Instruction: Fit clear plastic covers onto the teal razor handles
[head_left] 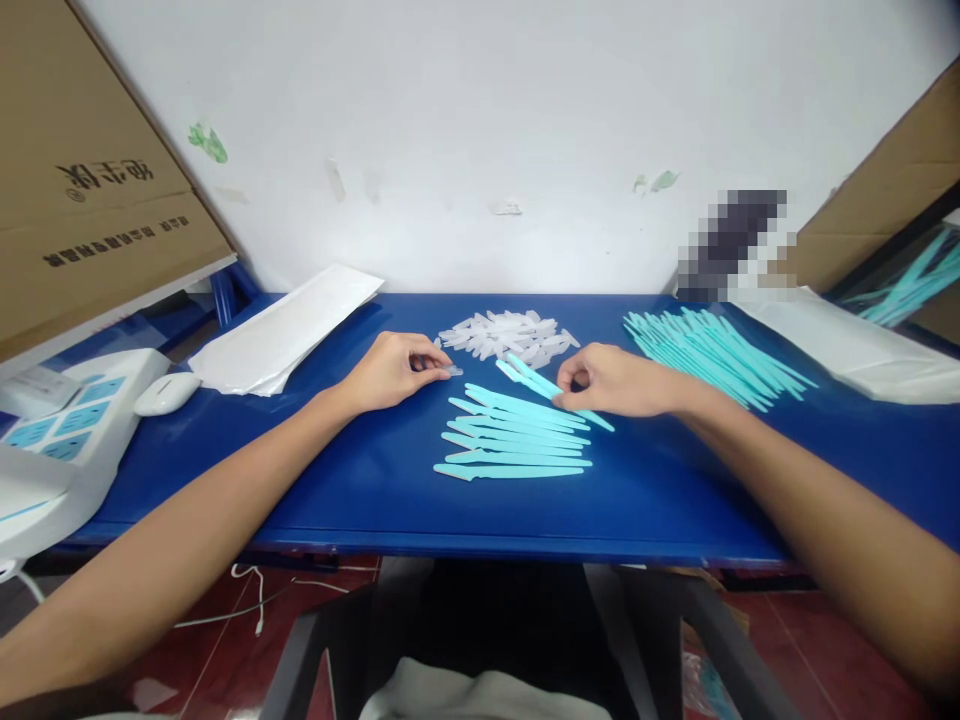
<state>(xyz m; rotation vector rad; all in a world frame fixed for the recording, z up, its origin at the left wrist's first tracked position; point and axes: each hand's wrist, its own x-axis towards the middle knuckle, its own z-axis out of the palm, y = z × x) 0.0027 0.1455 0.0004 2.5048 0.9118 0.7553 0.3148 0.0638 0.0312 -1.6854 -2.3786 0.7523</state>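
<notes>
My left hand [397, 370] pinches a small translucent blade cap [454, 370] between thumb and fingers, left of a heap of similar caps [517, 335]. In my right hand [611, 380] is a turquoise eyebrow razor [531, 377], its blade end pointing up and left towards the heap. The held razor and held cap are apart. Below the hands lies a row of several turquoise razors [517, 440], blade ends to the left, with no caps visible on them. A larger pile of turquoise razors [712, 355] rests to the right, beyond my right forearm.
White paper or plastic sleeves [289, 325] lie at the left and a white bag [862, 345] at the right of the blue table [360, 490]. A white power strip [82, 430], an earbud case [167, 394] and a cardboard box [105, 170] stand left. A white wall closes the back.
</notes>
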